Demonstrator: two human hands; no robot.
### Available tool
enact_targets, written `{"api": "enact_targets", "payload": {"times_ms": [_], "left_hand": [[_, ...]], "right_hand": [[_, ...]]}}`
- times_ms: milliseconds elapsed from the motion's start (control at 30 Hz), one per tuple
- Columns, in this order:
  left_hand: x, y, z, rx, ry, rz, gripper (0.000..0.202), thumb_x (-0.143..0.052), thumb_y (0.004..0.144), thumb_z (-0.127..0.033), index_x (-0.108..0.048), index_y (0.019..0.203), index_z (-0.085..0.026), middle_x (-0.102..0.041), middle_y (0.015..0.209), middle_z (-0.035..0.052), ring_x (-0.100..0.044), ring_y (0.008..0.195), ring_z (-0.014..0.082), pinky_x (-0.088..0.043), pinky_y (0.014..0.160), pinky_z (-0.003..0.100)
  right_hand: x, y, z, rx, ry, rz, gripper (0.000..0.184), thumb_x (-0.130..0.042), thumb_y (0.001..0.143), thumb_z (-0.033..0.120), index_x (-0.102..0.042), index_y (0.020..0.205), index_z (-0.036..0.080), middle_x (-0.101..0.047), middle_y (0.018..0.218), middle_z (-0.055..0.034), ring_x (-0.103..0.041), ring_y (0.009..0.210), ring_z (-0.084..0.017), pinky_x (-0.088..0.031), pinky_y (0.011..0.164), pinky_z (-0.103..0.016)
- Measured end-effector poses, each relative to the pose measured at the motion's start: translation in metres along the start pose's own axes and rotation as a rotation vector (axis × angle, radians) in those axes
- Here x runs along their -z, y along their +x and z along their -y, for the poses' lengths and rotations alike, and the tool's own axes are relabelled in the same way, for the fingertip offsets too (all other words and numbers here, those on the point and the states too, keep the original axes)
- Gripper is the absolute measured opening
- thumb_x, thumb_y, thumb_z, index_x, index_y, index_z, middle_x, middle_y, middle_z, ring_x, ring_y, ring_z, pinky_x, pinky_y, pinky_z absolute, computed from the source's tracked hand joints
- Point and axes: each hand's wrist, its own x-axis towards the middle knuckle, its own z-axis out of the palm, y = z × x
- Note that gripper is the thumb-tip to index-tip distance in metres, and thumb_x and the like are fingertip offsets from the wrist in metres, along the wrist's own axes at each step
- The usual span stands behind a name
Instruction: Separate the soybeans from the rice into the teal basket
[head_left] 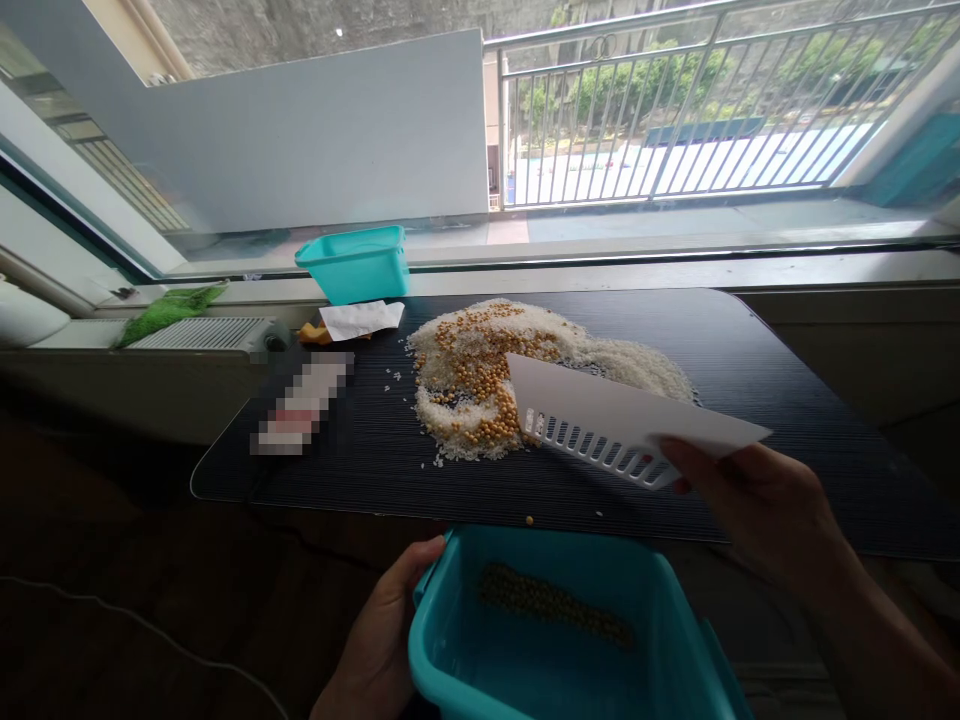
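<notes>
My left hand (pixel 386 625) grips the left rim of a teal plastic bin (pixel 544 545), held just below the table's front edge. Small round yellowish beans (pixel 551 603) lie in a strip on the bin's bottom. In my right hand (pixel 757 490) is a white slotted plastic scoop (pixel 607 405), its slots along the lower side. The scoop's far end is over the right part of a spread pile of white rice (pixel 630 365) mixed with yellow soybeans (pixel 487 375). Whether the scoop touches the grains I cannot tell.
The pile lies on a dark table (pixel 360 460) with rounded corners. A second teal bin (pixel 360 265) stands at the back left by the window, behind a white paper (pixel 362 320). A blurred-out flat item (pixel 304 405) lies left. One loose bean (pixel 529 520) sits near the front edge.
</notes>
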Motion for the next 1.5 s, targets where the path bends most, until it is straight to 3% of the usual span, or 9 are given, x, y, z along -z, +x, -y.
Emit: {"api": "enact_targets", "payload": {"times_ms": [133, 333, 567, 800, 967, 1200, 1500], "left_hand": [[-0.001, -0.001, 0.000, 0.012, -0.013, -0.026, 0.019, -0.060, 0.077, -0.020, -0.067, 0.062, -0.012, -0.067, 0.055, 0.0053, -0.068, 0.069, 0.0223, -0.051, 0.077, 0.035], [0.002, 0.000, 0.001, 0.025, -0.046, -0.032, 0.012, -0.066, 0.073, -0.019, -0.066, 0.062, -0.014, -0.068, 0.058, 0.0031, -0.067, 0.068, 0.0212, -0.050, 0.080, 0.034], [-0.003, -0.002, 0.000, 0.061, -0.041, -0.046, 0.014, -0.062, 0.077, -0.022, -0.068, 0.068, -0.013, -0.071, 0.066, 0.0069, -0.068, 0.075, 0.0233, -0.050, 0.079, 0.036], [-0.004, -0.004, 0.000, 0.079, -0.051, -0.046, 0.021, -0.060, 0.078, -0.022, -0.066, 0.060, -0.013, -0.068, 0.057, 0.0063, -0.068, 0.074, 0.0243, -0.050, 0.077, 0.036], [-0.001, -0.003, 0.001, 0.084, -0.043, 0.029, 0.021, -0.060, 0.078, -0.022, -0.067, 0.061, -0.012, -0.068, 0.055, 0.0065, -0.068, 0.073, 0.0247, -0.051, 0.077, 0.036], [-0.003, -0.001, 0.001, 0.060, -0.079, -0.030, 0.012, -0.062, 0.075, -0.020, -0.069, 0.070, -0.012, -0.071, 0.065, 0.0072, -0.068, 0.073, 0.0234, -0.052, 0.076, 0.035], [-0.005, -0.005, 0.000, 0.050, -0.030, -0.026, 0.018, -0.061, 0.076, -0.020, -0.067, 0.063, -0.011, -0.067, 0.056, 0.0057, -0.068, 0.072, 0.0227, -0.052, 0.076, 0.034]], "right_hand": [[-0.010, 0.005, -0.002, 0.007, 0.016, 0.051, 0.033, -0.067, 0.063, 0.052, -0.067, 0.055, 0.020, -0.063, 0.049, -0.0003, -0.057, 0.046, -0.015, -0.045, 0.043, -0.027], [-0.024, 0.019, -0.001, 0.018, 0.034, 0.128, 0.031, -0.066, 0.066, 0.052, -0.070, 0.063, 0.021, -0.065, 0.053, -0.0001, -0.059, 0.050, -0.015, -0.045, 0.045, -0.026], [-0.037, 0.035, 0.003, 0.020, 0.035, 0.160, 0.034, -0.066, 0.066, 0.054, -0.069, 0.061, 0.021, -0.063, 0.049, 0.0002, -0.057, 0.047, -0.014, -0.043, 0.042, -0.026], [-0.031, 0.036, 0.001, 0.033, 0.043, 0.141, 0.036, -0.066, 0.066, 0.057, -0.066, 0.055, 0.023, -0.062, 0.048, -0.0001, -0.056, 0.047, -0.015, -0.043, 0.043, -0.027], [-0.031, 0.034, -0.001, 0.085, 0.105, 0.272, 0.033, -0.066, 0.067, 0.054, -0.068, 0.059, 0.022, -0.065, 0.053, -0.0002, -0.058, 0.049, -0.014, -0.046, 0.046, -0.028], [-0.041, 0.046, 0.005, 0.101, 0.092, 0.327, 0.030, -0.067, 0.068, 0.050, -0.069, 0.061, 0.021, -0.064, 0.051, 0.0002, -0.058, 0.049, -0.014, -0.045, 0.046, -0.025], [-0.045, 0.068, 0.013, 0.100, 0.129, 0.330, 0.034, -0.068, 0.065, 0.052, -0.071, 0.072, 0.020, -0.065, 0.058, 0.0008, -0.058, 0.050, -0.012, -0.047, 0.049, -0.026]]}}
